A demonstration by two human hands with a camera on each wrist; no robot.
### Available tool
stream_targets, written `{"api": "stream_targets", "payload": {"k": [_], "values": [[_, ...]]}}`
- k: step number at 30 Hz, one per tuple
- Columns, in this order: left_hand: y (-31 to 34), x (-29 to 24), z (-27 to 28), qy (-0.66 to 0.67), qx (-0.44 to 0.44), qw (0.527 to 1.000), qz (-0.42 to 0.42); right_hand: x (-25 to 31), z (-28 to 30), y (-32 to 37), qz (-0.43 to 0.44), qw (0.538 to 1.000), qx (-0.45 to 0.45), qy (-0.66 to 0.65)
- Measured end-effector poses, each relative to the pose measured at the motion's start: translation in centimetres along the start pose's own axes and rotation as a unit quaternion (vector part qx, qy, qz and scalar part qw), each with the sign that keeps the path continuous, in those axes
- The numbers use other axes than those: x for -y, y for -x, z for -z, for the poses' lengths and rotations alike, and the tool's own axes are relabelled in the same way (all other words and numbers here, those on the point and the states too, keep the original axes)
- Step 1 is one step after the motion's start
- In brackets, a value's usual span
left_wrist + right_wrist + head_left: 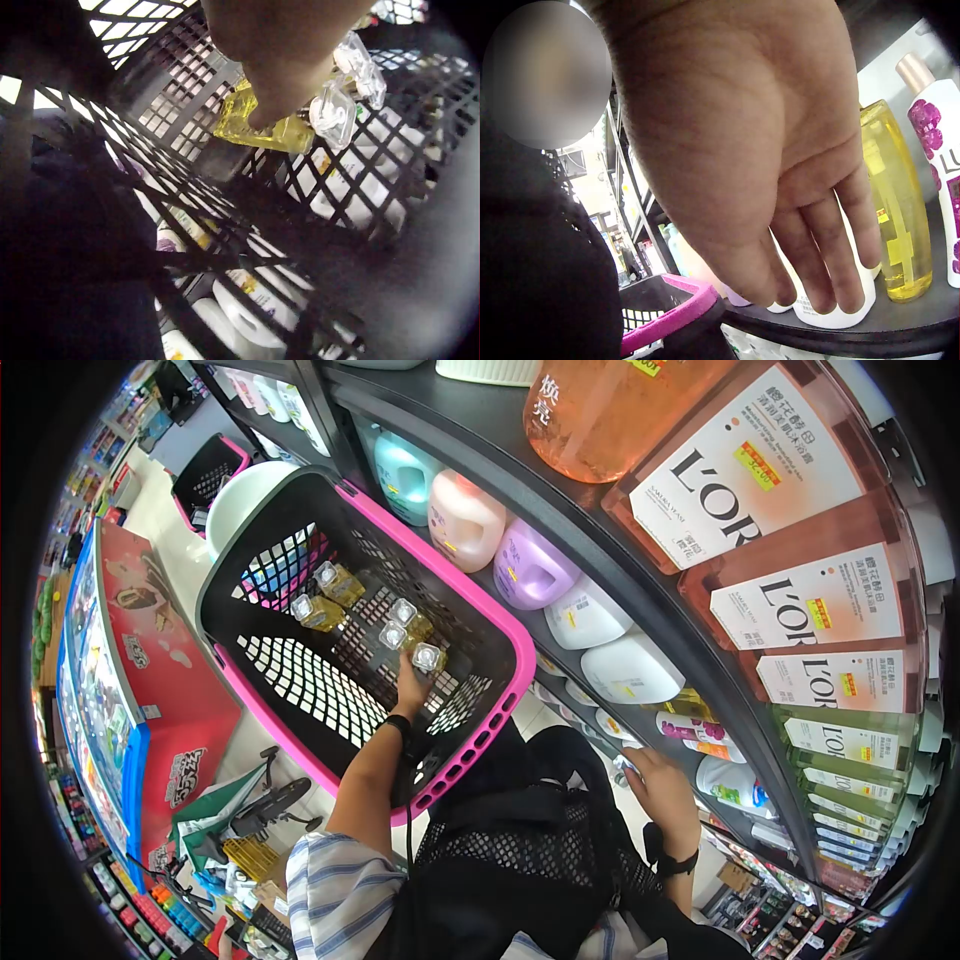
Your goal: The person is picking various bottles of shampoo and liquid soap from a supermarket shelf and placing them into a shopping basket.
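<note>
Inside the black shopping basket with a pink rim, my left hand reaches down and grips a yellow liquid bottle with a clear cap. The left wrist view shows my fingers around the yellow bottle, hiding part of it. Several similar capped bottles stand on the basket floor. My right hand is beside the shelf, palm toward the wrist camera and fingers loosely extended. In the right wrist view those fingers overlap a white bottle, close to a yellow pump bottle.
Detergent jugs line the shelf right of the basket, with large L'OR-labelled bottles above. A white bottle with pink flowers stands beside the yellow one. A red freezer chest is at left, and a second basket stands farther back.
</note>
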State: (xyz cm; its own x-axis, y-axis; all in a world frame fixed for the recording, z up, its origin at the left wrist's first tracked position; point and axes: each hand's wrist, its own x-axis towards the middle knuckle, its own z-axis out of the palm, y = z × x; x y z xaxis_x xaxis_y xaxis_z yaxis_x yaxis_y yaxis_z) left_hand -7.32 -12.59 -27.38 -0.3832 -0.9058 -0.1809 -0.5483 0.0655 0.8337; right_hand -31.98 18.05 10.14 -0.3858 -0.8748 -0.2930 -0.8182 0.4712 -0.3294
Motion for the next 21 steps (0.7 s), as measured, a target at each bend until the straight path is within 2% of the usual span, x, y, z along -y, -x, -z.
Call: {"api": "stream_targets", "payload": {"k": [5, 7, 9, 11, 12, 13, 16, 17, 19, 21], "values": [[0.1, -1.4, 0.0, -0.062, 0.029, 0.998, 0.012, 0.1, -0.4, 0.0, -0.001, 1.0, -0.008, 0.0], [0.2, -2.4, -0.1, -0.172, 0.12, 0.976, 0.052, 0.0, -0.4, 0.2, -0.004, 1.0, -0.002, 0.009], [-0.1, -2.6, -0.6, -0.171, 0.107, 0.977, 0.061, 0.0, -0.5, 0.4, -0.006, 1.0, -0.002, 0.012], [-0.7, -1.5, -1.0, -0.169, 0.046, 0.984, -0.025, -0.3, -0.5, 0.7, -0.004, 1.0, -0.002, 0.015], [-0.7, -2.5, -0.2, -0.133, 0.073, 0.988, 0.019, -0.4, -0.6, 0.8, -0.005, 1.0, 0.005, 0.008], [-0.7, -2.9, 0.4, -0.134, 0.073, 0.988, 0.015, -0.7, -0.5, 1.0, -0.006, 1.0, 0.012, 0.001], [-1.4, -4.5, 2.6, -0.23, 0.167, 0.959, -0.018, -1.3, -0.5, 1.7, 0.005, 1.0, -0.006, -0.006], [-2.1, -5.3, 3.6, -0.233, 0.164, 0.958, -0.02, -1.6, -0.5, 2.0, 0.007, 1.0, -0.009, -0.009], [-2.9, -8.4, 6.5, -0.263, 0.281, 0.92, -0.075, -2.2, -0.8, 2.6, 0.019, 0.999, -0.026, -0.03], [-3.0, -12.5, 9.9, -0.238, 0.284, 0.911, -0.181, -3.0, -0.7, 3.3, 0.024, 0.998, -0.034, -0.045]]}}
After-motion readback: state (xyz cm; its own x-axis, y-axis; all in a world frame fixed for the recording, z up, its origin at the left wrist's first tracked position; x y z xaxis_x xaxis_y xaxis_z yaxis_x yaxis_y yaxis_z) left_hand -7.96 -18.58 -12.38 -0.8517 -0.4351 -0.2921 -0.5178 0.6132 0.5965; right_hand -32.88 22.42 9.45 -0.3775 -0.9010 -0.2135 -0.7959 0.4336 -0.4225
